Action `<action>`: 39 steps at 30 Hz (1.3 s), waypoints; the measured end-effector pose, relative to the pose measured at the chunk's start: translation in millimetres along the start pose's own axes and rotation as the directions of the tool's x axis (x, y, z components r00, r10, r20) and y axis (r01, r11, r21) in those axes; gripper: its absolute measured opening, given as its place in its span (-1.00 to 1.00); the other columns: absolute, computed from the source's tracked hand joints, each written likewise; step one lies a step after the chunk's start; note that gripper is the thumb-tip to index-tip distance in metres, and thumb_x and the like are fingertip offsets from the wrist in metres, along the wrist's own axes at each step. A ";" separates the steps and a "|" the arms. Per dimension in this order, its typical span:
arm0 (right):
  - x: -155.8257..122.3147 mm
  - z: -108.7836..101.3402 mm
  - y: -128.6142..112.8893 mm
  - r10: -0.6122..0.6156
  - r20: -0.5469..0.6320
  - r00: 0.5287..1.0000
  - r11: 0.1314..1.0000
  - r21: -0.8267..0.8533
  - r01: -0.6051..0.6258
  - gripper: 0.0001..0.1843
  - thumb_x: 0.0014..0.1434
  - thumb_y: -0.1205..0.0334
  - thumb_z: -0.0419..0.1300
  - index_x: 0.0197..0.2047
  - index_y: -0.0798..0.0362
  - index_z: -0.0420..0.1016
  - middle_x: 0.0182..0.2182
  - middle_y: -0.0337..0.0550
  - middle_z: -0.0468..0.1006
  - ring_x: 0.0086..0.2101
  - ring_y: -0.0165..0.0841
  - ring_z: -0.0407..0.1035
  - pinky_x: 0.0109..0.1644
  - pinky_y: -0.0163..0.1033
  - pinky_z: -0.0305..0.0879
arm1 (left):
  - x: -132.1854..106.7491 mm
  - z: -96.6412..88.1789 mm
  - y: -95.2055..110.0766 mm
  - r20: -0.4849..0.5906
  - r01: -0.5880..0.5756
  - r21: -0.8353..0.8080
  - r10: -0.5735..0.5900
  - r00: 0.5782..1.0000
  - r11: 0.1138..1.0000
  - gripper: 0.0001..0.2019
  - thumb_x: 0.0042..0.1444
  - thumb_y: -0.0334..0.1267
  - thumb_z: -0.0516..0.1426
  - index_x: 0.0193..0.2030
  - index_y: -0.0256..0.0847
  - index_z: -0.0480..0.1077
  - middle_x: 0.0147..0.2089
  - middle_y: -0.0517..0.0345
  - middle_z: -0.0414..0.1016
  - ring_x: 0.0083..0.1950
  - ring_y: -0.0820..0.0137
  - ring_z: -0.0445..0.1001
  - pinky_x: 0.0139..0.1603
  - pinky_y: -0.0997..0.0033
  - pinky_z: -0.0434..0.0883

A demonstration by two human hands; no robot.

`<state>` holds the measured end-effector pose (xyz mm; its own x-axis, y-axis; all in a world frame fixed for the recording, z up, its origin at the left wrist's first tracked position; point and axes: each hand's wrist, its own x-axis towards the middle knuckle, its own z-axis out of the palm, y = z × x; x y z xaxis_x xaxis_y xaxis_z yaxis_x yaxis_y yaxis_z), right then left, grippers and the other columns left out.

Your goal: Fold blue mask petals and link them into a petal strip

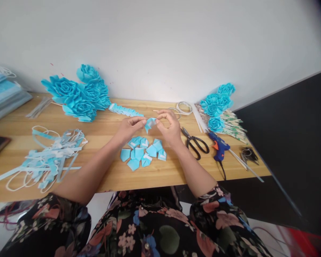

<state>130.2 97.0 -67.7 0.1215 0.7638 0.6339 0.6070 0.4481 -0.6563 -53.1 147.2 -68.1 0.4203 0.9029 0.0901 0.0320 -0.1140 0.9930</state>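
Note:
Between my two hands, above the middle of the table, is a small blue petal piece (150, 124), bent in a curve. My left hand (131, 127) pinches its left end between thumb and fingers. At its right end, my right hand (169, 125) pinches it with thumb and forefinger, the other fingers curled above. Just below my hands lie several loose blue folded petals (138, 153), some with white strips on them. Behind my left hand a row of overlapping blue petals (125, 110) rests on the wood.
Blue flowers (82, 94) stand back left, more blue flowers (216, 103) back right. A heap of cut strips and cords (53, 153) lies left. To the right are black-handled scissors (195, 142), a blue glue gun (218, 146) and tape rolls (184, 107). Stacked masks (5, 94) sit far left.

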 end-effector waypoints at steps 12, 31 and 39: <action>-3.1 -1.6 -4.5 -0.061 -0.036 0.997 0.998 -0.013 0.061 -0.80 0.27 0.18 0.14 -0.04 -0.08 0.42 0.01 -0.08 0.52 0.04 -0.19 0.38 0.16 0.00 0.28 | 1.4 1.4 -3.9 -0.107 0.059 -0.033 -0.062 0.992 0.998 -0.71 -0.07 0.00 0.29 -0.49 -0.22 0.54 -0.52 0.19 0.47 -0.45 0.44 0.32 -0.40 0.44 0.29; -7.9 10.1 -4.0 -0.095 0.010 0.995 0.982 -0.165 0.095 -0.93 0.19 0.21 0.23 -0.22 -0.05 0.50 0.08 -0.02 0.42 0.11 -0.12 0.30 0.20 0.10 0.21 | -1.9 6.5 -5.9 -0.103 0.034 -0.244 -0.061 0.993 0.969 -0.69 -0.02 0.01 0.28 -0.50 -0.22 0.48 -0.50 0.18 0.43 -0.44 0.47 0.34 -0.37 0.43 0.30; -9.0 14.0 -1.4 -0.089 -0.007 0.996 0.983 -0.160 0.086 -0.97 0.15 0.25 0.26 -0.31 -0.04 0.47 -0.01 -0.03 0.47 0.06 -0.16 0.36 0.18 0.06 0.25 | -4.4 10.6 -6.2 -0.074 0.042 -0.280 -0.065 0.995 0.959 -0.70 -0.03 0.00 0.29 -0.48 -0.23 0.50 -0.49 0.16 0.44 -0.43 0.47 0.36 -0.35 0.43 0.31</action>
<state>117.3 95.9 -78.2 0.0729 0.7178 0.6924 0.7333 0.4320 -0.5251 -45.5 139.5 -75.4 0.3493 0.9365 0.0303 -0.2056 0.0450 0.9776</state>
